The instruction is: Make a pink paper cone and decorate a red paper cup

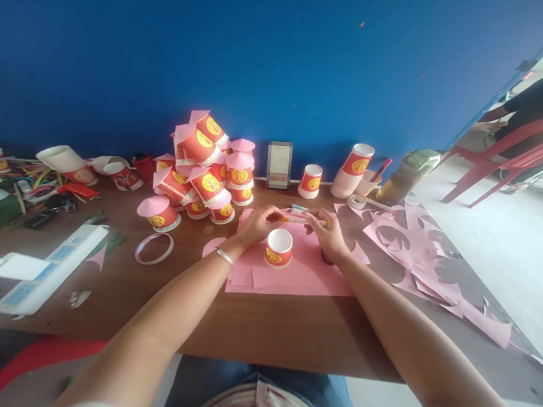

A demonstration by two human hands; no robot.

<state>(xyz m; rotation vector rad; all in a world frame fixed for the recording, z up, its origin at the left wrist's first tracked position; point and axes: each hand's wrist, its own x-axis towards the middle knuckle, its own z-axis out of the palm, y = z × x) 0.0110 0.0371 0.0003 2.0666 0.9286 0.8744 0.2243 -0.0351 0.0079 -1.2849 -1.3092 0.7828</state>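
L hand (259, 225) & R hand (329, 235) pinched on a thin yellow stick (293, 220), poss. a pen, too blurry to be sure.
Stick's approx. level over the pink sheets (310, 282) on the bench (253, 326); looks light, stiff, maybe slick, best held mid-barrel. Paper cup (279, 249) stands at 6 o'clock from it: light, easily dented, so take it low w/ soft fingers. Forearms come in from 7 & 5 o'clock, fingers curled inward.
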